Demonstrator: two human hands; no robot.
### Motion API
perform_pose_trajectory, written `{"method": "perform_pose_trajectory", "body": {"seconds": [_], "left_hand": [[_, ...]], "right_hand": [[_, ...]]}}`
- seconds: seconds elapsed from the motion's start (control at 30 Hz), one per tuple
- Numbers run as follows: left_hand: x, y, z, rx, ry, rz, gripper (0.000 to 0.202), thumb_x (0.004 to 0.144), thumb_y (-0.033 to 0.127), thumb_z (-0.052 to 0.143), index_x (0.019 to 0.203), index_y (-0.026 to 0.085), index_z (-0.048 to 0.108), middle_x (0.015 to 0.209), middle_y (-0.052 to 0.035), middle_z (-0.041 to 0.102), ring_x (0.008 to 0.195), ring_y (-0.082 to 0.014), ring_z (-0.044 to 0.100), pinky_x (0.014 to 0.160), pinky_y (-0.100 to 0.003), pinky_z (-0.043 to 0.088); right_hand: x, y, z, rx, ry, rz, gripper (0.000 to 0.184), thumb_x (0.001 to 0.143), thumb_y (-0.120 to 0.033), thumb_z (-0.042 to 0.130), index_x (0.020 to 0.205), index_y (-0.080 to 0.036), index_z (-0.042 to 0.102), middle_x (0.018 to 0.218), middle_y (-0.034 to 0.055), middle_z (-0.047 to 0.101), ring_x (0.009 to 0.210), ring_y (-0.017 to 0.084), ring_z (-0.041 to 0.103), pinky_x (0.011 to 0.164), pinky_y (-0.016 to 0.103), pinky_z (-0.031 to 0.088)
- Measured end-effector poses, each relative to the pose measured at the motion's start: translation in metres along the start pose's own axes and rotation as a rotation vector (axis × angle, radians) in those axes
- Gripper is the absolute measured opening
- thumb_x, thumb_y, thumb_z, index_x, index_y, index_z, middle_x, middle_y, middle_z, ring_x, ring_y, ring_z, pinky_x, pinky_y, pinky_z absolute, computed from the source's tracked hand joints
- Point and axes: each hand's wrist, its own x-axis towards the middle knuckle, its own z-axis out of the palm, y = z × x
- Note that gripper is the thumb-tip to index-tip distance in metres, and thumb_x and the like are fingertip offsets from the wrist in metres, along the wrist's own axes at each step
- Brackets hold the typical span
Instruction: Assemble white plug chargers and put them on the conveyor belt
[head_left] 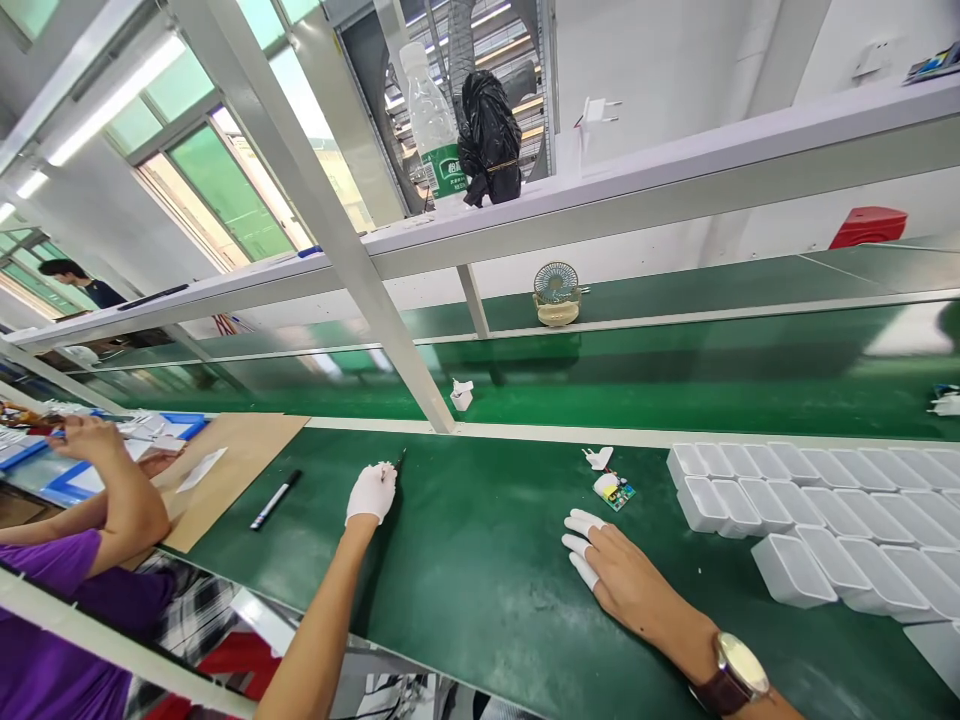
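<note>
My left hand [373, 492], in a white glove, is closed round a thin dark pointed tool [400, 461] over the green table; its exact kind is too small to tell. My right hand [611, 560] wears white finger cots and rests on the tabletop with its fingers stretched out, holding nothing. Just beyond those fingertips lies a small circuit board [619, 492] with a white part on it. A white plug-like piece [598, 458] lies right behind the board. To the left of my left hand is a black-and-white marker pen [275, 500].
Rows of white plastic bins [795, 570] fill the right side. A brown cardboard sheet [217, 470] lies at left, near a co-worker's arm [127, 500]. Behind a pale rail runs a green belt [675, 385] carrying a small white part [461, 395]. A slanted post [390, 330] stands ahead.
</note>
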Motion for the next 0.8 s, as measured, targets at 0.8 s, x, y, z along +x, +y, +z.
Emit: {"method": "perform_pose_trajectory", "body": {"seconds": [0.8], "left_hand": [[0.012,-0.003,0.003,0.061,0.043,-0.028,0.023,0.09,0.031,0.05,0.088,0.019,0.069,0.094,-0.0109,0.07,0.097,-0.0266,0.062,0.087,-0.033,0.043]], "right_hand": [[0.003,-0.004,-0.005,-0.012,0.032,-0.004,0.028,0.096,-0.01,0.044,0.117,-0.015,0.062,0.121,0.0146,0.062,0.126,0.03,0.054,0.1,0.047,0.052]]}}
